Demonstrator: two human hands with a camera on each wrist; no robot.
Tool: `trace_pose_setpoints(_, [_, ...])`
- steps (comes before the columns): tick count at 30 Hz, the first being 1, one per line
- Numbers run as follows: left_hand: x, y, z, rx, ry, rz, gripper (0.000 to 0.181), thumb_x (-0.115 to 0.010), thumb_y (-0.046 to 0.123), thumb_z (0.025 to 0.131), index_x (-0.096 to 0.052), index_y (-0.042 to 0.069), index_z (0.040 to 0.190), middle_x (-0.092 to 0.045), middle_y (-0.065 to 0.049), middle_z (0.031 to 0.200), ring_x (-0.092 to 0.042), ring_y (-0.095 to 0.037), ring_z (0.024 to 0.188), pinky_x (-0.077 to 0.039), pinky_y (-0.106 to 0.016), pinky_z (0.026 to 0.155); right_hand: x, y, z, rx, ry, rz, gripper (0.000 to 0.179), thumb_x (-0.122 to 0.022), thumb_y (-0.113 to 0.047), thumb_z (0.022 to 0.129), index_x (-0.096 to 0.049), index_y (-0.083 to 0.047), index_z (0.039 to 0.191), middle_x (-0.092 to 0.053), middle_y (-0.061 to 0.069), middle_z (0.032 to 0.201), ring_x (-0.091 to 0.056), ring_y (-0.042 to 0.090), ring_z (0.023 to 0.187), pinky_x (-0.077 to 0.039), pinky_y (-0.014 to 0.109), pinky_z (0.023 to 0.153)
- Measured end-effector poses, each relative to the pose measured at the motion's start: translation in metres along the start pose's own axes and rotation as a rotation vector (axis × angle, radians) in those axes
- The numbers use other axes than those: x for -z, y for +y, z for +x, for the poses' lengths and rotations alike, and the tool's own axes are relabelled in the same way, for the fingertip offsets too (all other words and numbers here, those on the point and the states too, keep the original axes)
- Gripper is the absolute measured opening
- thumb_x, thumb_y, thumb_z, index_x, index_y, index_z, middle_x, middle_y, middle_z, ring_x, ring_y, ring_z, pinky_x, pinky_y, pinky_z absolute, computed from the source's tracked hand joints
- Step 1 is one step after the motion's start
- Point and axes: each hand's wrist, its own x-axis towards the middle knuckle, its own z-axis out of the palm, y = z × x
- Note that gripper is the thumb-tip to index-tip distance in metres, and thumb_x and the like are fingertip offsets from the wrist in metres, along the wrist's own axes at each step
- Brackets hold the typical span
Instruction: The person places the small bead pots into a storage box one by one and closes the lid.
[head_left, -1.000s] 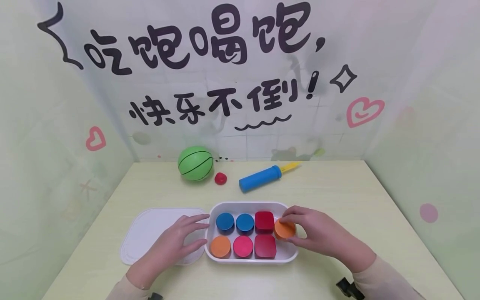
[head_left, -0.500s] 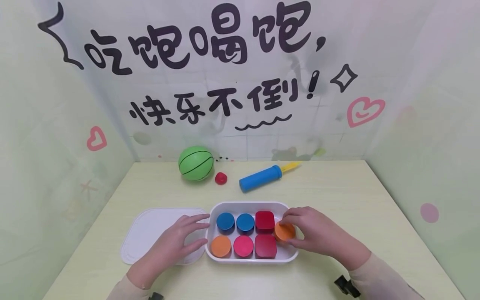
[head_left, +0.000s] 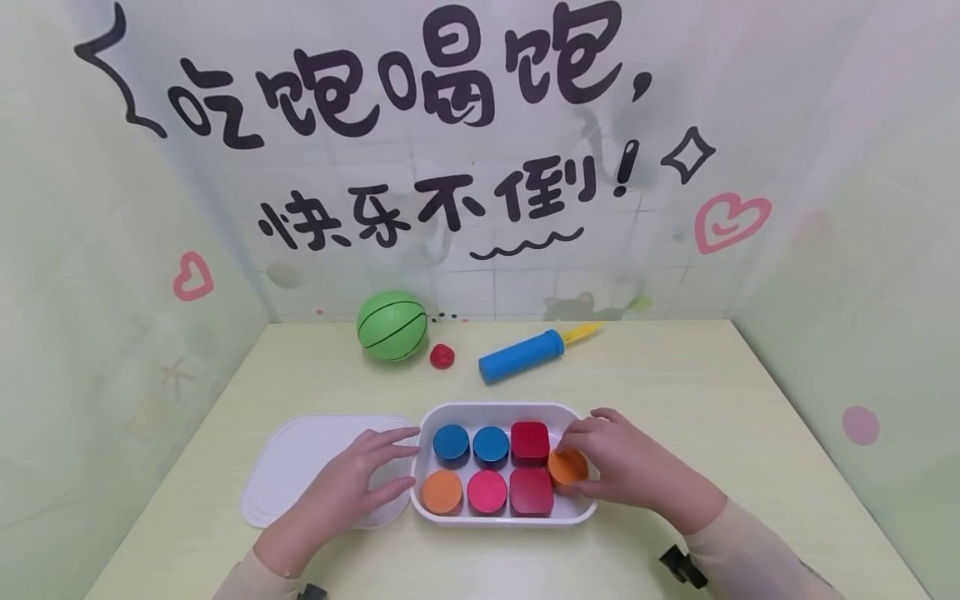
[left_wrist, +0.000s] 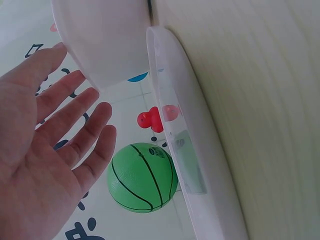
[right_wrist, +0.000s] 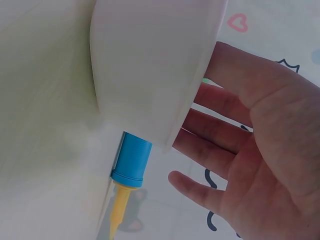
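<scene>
A white oblong box [head_left: 498, 522] holds several coloured blocks in two rows. In the back row are two blue round blocks [head_left: 452, 445] and a red square block [head_left: 529, 442]. Along the front sit an orange round block [head_left: 442, 492], a pink-red round block [head_left: 487, 492] and another red square block [head_left: 531, 493]. My right hand [head_left: 618, 462] reaches over the box's right end and pinches a second orange round block [head_left: 567, 468] between thumb and fingers, beside the red squares. My left hand [head_left: 360, 475] has its fingers extended, fingertips right at the box's left rim.
A white lid [head_left: 292, 458] lies flat left of the box, partly under my left hand. Behind the box are a green ball [head_left: 392, 326], a small red object [head_left: 442, 357] and a blue hand pump [head_left: 522, 357] with a yellow nozzle. Printed fabric walls enclose the table.
The right hand has shifted the orange round block slightly toward the front of the box, and its forearm has swung a little left. The left hand stays in place.
</scene>
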Motion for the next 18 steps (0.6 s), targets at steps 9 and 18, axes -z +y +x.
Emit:
trace_pose_setpoints(9, [-0.0006,-0.0012,-0.0001,0.004,-0.001,-0.008,0.042,-0.081,0.036,0.09,-0.073,0.024,0.129,-0.059,0.008,0.149,-0.054,-0.026,0.14,-0.047,-0.057,0.113,-0.0004,-0.0037,0.0059,-0.068,-0.074,0.058,0.04,-0.094,-0.033,0.074,-0.078,-0.02,0.108,-0.073,-0.011,0.096,-0.065,0.009,0.092,-0.042,0.068,0.109])
trace_pose_setpoints(18, [-0.0001,-0.0009,0.0003,0.012,-0.006,-0.011,0.042,-0.081,0.037,0.09,-0.073,0.024,0.129,-0.059,0.008,0.15,-0.054,-0.026,0.14,-0.049,-0.054,0.112,0.0029,0.0041,-0.0039,-0.038,0.016,0.075,0.042,-0.092,-0.026,0.077,-0.077,-0.017,0.115,-0.073,-0.004,0.117,-0.066,0.02,0.112,-0.052,0.058,0.106])
